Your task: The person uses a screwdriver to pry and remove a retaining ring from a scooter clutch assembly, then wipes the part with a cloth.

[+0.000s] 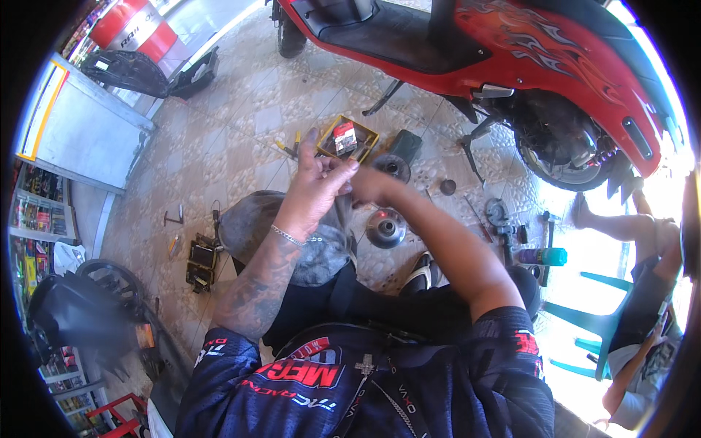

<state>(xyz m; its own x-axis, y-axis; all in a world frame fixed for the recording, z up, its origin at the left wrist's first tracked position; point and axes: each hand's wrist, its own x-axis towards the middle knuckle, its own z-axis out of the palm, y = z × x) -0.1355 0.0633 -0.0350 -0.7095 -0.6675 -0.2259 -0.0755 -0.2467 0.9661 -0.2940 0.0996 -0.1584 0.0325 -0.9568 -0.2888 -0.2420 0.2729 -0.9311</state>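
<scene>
My left hand is raised over the floor in front of my knees, thumb and fingers drawn together near the yellow tray. Something small may be between the fingertips, but I cannot make it out. Close against it is my right hand, smeared by motion, its fingers mostly hidden. Inside the tray lies a red-and-white box. Just beyond my right hand sits a round metal part. A shiny bell-shaped metal part rests nearer to me. Grey cloth covers my left knee.
A red scooter stands across the far side on its stand. To the right are loose metal parts, a teal-capped bottle and a person beside a green chair. Black scooter panels lie left; a dark green case sits ahead.
</scene>
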